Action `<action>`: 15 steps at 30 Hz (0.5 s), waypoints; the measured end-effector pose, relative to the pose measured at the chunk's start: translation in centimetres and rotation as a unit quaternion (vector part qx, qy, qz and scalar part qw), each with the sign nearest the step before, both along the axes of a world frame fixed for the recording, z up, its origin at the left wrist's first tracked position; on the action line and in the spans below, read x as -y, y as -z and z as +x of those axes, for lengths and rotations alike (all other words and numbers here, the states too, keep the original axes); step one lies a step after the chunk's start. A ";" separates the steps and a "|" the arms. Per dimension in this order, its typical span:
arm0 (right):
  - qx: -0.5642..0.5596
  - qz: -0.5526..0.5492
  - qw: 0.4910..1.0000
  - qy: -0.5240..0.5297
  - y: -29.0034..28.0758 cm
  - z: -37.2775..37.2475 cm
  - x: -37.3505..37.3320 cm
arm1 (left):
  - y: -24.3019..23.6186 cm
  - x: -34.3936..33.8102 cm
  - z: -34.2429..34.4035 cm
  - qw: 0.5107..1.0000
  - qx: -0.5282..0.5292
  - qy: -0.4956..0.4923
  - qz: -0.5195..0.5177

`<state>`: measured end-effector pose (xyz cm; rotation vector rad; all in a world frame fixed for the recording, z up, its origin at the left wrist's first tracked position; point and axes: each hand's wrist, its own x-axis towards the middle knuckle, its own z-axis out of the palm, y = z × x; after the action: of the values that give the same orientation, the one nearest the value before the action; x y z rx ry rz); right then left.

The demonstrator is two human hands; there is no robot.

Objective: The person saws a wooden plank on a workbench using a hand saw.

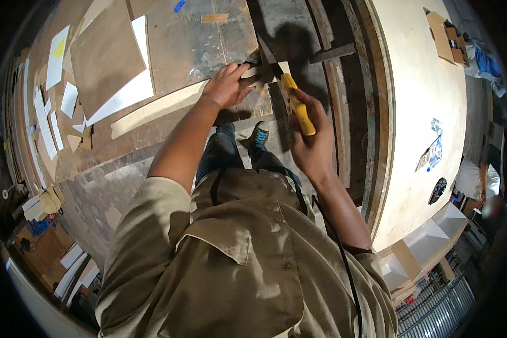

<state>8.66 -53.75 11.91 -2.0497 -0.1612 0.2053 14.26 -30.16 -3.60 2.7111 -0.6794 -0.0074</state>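
Observation:
My right hand (316, 138) is wrapped round the yellow handle of a handsaw (298, 107). Its dark blade runs forward past the right end of a pale wooden strip (159, 110); whether the teeth touch the wood I cannot tell. That strip lies along the near side of the workbench (174, 59), its end jutting over the bench's right edge. Near that end my left hand (226, 87) grips the strip, fingers bent over it and partly hidden.
On the bench's left lie a brown sheet (107, 56) and several white offcuts (69, 99). A small wood scrap (214, 18) sits at the far side. To the right stands a pale panel-topped table (417, 112) with an open cardboard box (442, 39). Another person (481, 180) is at far right.

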 end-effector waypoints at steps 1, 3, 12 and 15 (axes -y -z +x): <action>-0.001 0.002 1.000 -0.001 -0.7 -0.5 0.1 | 0.0 -0.3 0.1 1.000 -0.001 -0.001 0.002; -0.066 0.004 0.998 -0.008 -3.7 -3.1 1.9 | 0.1 -1.3 -0.2 0.998 -0.035 0.014 0.049; -0.084 -0.004 0.996 0.013 -2.2 -1.6 0.8 | 0.8 -0.1 0.4 1.000 -0.003 0.001 0.019; -0.088 0.052 0.995 0.015 -2.2 -3.4 2.4 | 1.3 -1.1 0.2 0.997 -0.020 0.022 0.067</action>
<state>5.23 -56.10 14.12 -1.9177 -0.0318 0.3509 14.49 -29.10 -4.91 2.8141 -0.7513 -0.1214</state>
